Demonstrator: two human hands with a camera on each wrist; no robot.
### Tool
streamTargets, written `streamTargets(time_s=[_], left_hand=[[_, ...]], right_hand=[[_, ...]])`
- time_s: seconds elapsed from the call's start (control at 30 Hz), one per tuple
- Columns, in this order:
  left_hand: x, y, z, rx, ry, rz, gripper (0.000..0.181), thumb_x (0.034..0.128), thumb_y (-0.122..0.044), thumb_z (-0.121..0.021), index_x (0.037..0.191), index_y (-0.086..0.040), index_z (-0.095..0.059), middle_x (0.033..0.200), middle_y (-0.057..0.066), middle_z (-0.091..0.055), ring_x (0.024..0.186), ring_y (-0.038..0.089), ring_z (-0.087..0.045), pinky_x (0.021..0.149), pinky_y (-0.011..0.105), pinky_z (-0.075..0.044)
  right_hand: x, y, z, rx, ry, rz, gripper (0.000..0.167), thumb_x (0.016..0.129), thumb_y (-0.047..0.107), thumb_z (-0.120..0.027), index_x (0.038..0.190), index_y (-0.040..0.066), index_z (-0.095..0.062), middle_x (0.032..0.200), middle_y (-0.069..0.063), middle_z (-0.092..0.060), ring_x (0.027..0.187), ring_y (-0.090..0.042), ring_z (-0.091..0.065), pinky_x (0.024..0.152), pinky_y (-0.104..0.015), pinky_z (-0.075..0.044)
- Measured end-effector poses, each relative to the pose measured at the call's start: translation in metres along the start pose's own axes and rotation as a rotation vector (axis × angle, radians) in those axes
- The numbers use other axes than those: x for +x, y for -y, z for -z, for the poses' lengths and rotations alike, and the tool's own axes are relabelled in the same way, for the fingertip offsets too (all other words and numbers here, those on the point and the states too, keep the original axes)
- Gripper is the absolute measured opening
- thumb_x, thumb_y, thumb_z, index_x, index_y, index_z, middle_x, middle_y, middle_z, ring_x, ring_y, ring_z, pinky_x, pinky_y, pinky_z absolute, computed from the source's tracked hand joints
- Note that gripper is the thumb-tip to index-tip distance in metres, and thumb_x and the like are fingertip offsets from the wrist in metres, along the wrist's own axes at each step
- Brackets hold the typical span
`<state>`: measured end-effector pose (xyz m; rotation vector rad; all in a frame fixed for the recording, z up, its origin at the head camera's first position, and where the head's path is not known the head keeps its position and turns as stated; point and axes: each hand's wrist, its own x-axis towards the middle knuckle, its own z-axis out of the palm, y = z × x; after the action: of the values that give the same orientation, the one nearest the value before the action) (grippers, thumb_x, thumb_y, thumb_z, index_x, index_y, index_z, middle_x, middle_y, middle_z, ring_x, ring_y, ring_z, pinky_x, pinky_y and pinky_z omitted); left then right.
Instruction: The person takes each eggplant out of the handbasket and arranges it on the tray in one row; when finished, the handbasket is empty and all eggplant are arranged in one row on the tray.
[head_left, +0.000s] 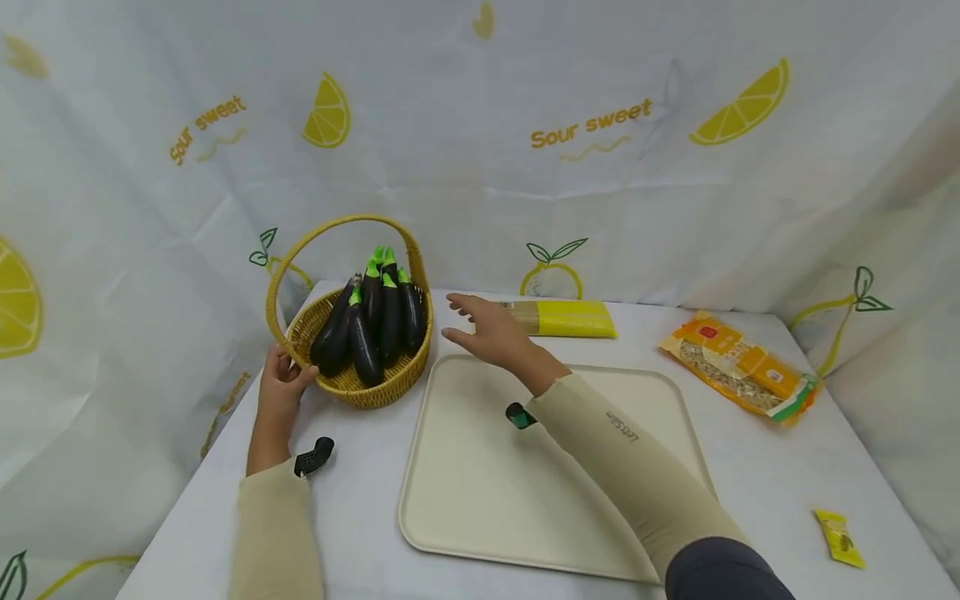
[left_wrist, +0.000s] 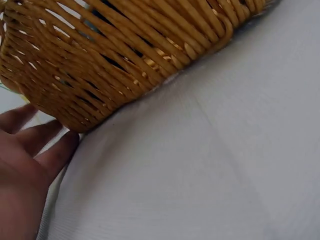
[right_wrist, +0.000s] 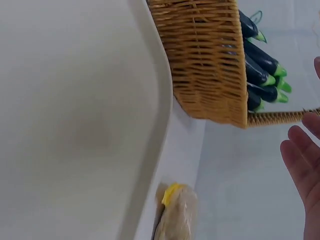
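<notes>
A wicker basket (head_left: 378, 393) with a tall arched handle stands at the back left, several dark eggplants (head_left: 363, 342) with green tops upright inside it. My left hand (head_left: 283, 387) grips the basket's left side near the foot of the handle. In the left wrist view the fingers (left_wrist: 57, 150) lie against the woven wall; the thumb is out of that view. To the right of the basket, my right hand (head_left: 491, 333) hovers over the tray's back edge with fingers spread, holding nothing. The right wrist view shows that hand (right_wrist: 305, 160) apart from the basket (right_wrist: 205, 60).
A beige tray (head_left: 517, 500) lies mid-table under the right forearm. Behind it lies a yellow pack of noodles (head_left: 573, 319). An orange bag (head_left: 738, 367) sits at the back right, and a small yellow packet (head_left: 838, 537) lies near the right edge. Printed white cloth surrounds the table.
</notes>
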<state>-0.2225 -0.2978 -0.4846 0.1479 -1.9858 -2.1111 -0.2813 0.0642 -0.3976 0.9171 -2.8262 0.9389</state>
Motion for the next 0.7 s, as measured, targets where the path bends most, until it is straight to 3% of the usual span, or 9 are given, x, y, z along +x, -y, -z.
streamTargets(time_s=[0.23,0.43,0.57,0.7], left_hand=[[-0.004,0.004,0.001,0.074,-0.038,0.046,0.053,0.0858,0.003,-0.071,0.127,-0.008,-0.039,0.153,0.013,-0.033,0.142,0.027,-0.029,0.108,0.031,-0.032],[-0.001,0.004,0.003,0.01,-0.056,0.01,0.047,0.0865,0.009,-0.067,0.122,-0.01,-0.042,0.151,0.013,-0.036,0.138,0.028,-0.034,0.1,0.022,-0.04],[0.002,0.003,0.004,-0.006,-0.055,-0.018,0.046,0.0869,0.011,-0.065,0.122,-0.01,-0.043,0.15,0.013,-0.037,0.136,0.03,-0.036,0.092,0.018,-0.044],[0.004,0.01,0.005,0.023,-0.05,0.015,0.047,0.0875,0.007,-0.066,0.124,-0.01,-0.042,0.15,0.012,-0.037,0.138,0.029,-0.035,0.098,0.021,-0.041]], right_hand=[[0.053,0.032,-0.028,0.11,0.093,0.015,0.06,0.096,0.037,-0.062,0.145,0.009,-0.043,0.129,-0.007,-0.058,0.114,-0.022,-0.056,0.094,-0.033,-0.047],[0.091,0.061,-0.059,0.055,0.071,-0.036,0.059,0.093,0.044,-0.063,0.142,0.014,-0.048,0.117,0.002,-0.062,0.103,-0.011,-0.058,0.086,-0.026,-0.048],[0.112,0.08,-0.081,0.051,0.026,-0.122,0.062,0.091,0.047,-0.065,0.142,0.016,-0.048,0.103,0.008,-0.062,0.087,-0.006,-0.059,0.075,-0.024,-0.049],[0.122,0.087,-0.1,0.062,-0.036,-0.27,0.064,0.087,0.05,-0.069,0.14,0.02,-0.05,0.105,0.006,-0.066,0.089,-0.01,-0.063,0.077,-0.028,-0.052]])
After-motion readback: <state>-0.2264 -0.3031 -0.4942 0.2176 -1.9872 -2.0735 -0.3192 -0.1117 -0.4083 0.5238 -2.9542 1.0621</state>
